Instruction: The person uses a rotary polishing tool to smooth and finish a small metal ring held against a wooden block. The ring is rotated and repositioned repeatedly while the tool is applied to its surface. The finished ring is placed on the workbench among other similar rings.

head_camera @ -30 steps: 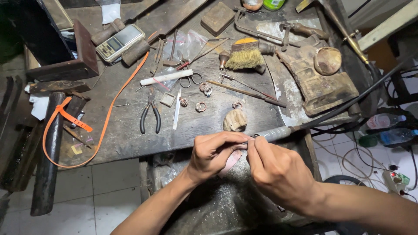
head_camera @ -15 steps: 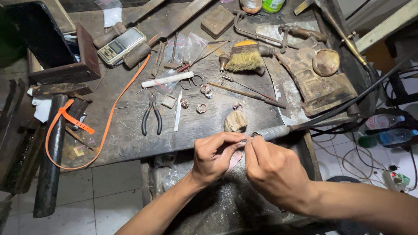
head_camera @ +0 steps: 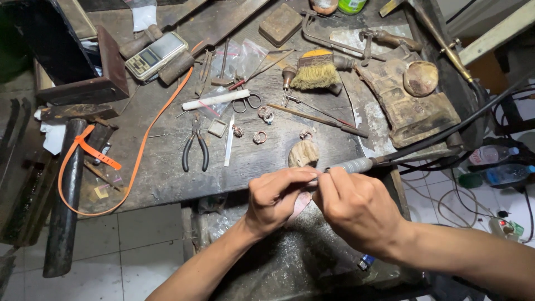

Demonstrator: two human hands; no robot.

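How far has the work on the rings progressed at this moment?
Seemingly set aside: four small rings lie loose on the bench. In hand: the left hand pinches a small piece, mostly hidden, while the right hand holds the rotary handpiece against it. What is left cannot be told.

A worn, dark wooden surface point(head_camera: 167, 167), scratched and stained, is seen from above, lit evenly from overhead. Below and to the left of it, a floor point(head_camera: 139, 234) of pale square tiles with dark grout lines is shown, and the same tiling is repeated at the right, where black cables point(head_camera: 446, 189) are strewn across it. A light wooden beam point(head_camera: 496, 33) is seen slanting across the upper right corner.
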